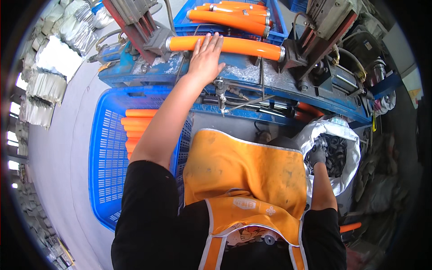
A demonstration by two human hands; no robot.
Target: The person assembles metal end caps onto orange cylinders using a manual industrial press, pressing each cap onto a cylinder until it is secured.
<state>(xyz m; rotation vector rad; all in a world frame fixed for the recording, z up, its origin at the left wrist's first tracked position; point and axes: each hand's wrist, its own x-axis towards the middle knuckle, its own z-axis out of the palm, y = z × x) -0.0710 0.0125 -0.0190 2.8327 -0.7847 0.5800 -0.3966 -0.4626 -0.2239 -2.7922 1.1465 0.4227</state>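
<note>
Orange tube (249,48) — one, left hand (207,58) laid flat on it; right hand (318,155) in one sack (353,150), grasp unclear.

The orange tube (240,47) looks like smooth, glossy plastic, its end ring (282,54) shiny metal. The bench (240,73) is scuffed, blue-painted metal with a rough top; the crate (97,162), perforated blue plastic. The apron (243,166) is matt, smudged cloth, the sack (353,146) crinkled white plastic.
</note>
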